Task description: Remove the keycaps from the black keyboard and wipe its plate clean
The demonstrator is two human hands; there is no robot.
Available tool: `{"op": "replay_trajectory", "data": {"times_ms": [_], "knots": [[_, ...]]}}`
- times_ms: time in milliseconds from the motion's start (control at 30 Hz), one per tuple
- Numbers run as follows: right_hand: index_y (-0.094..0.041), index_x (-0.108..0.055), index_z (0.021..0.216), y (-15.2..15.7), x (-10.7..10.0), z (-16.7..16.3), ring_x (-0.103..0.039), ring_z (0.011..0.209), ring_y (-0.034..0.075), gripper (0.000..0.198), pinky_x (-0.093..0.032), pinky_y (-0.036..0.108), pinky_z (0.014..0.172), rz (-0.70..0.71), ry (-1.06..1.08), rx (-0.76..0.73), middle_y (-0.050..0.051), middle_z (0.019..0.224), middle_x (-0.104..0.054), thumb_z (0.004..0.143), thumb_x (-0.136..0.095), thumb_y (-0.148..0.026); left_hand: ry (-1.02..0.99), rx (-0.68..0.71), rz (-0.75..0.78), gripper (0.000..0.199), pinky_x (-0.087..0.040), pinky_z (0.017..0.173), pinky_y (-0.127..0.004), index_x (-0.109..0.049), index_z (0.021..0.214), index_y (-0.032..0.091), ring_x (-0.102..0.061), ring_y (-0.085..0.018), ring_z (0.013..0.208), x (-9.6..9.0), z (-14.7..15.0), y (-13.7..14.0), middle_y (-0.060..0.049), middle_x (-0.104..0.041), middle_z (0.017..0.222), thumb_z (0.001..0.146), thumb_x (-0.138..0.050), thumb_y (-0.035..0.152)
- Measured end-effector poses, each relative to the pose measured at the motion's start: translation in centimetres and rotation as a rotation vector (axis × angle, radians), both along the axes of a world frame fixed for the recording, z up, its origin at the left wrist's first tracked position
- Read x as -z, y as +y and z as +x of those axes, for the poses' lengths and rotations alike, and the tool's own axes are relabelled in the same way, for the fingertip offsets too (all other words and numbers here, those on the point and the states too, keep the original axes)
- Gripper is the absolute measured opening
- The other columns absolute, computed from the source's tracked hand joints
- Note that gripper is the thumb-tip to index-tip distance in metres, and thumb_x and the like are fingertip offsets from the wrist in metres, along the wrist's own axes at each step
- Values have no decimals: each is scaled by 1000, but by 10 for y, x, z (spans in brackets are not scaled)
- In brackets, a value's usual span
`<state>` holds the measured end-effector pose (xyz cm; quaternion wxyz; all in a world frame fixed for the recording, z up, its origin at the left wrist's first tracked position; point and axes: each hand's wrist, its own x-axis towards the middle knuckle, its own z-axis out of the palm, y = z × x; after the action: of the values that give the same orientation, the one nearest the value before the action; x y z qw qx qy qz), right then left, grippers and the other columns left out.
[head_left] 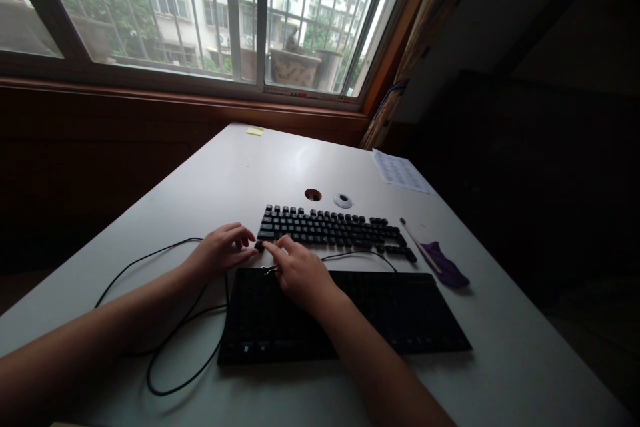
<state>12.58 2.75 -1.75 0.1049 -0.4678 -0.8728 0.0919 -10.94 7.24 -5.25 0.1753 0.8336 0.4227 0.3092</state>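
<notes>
Loose black keycaps (320, 227) lie in keyboard-like rows on the white table. At the lower left end of these rows, my left hand (223, 250) has its thumb and fingertips closed around a small black keycap (259, 245). The index finger of my right hand (303, 273) reaches to the same keycap from the right. A thin metal wire keycap puller (270, 270) sticks out from under my right hand, whose curled fingers hide the rest of it. Below my right hand and forearm lies a black keyboard base (400, 313), too dark to show its surface detail.
A black cable (150, 373) loops left of the base. To the right, a thin brush (420, 243) lies across a purple cloth (447, 267). Farther back are a cable hole (313, 195), its round cover (343, 201), printed paper (400, 171) and a yellow sticky note (255, 131).
</notes>
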Motion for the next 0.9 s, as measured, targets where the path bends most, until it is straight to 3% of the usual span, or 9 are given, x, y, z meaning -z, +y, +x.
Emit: {"op": "replay_trajectory", "data": {"times_ms": [267,900], "knots": [[-25,-51,148,1,3,0,-59,110,23,55,-50,33,92,-7,26,-1,7,130,-60,94,-49,-20,5,6,32,16,-50,64,-22,-74,95,20,-63,-12,66,1,1,-6,-3,-68,87,95,-61,30],[-30,-47,150,1,0,-1,-59,108,22,56,-50,33,89,-22,-8,10,6,130,-59,95,-49,-21,52,8,81,21,-46,64,-23,-72,88,19,-59,-14,69,5,1,-2,-3,-64,83,94,-64,37]]}}
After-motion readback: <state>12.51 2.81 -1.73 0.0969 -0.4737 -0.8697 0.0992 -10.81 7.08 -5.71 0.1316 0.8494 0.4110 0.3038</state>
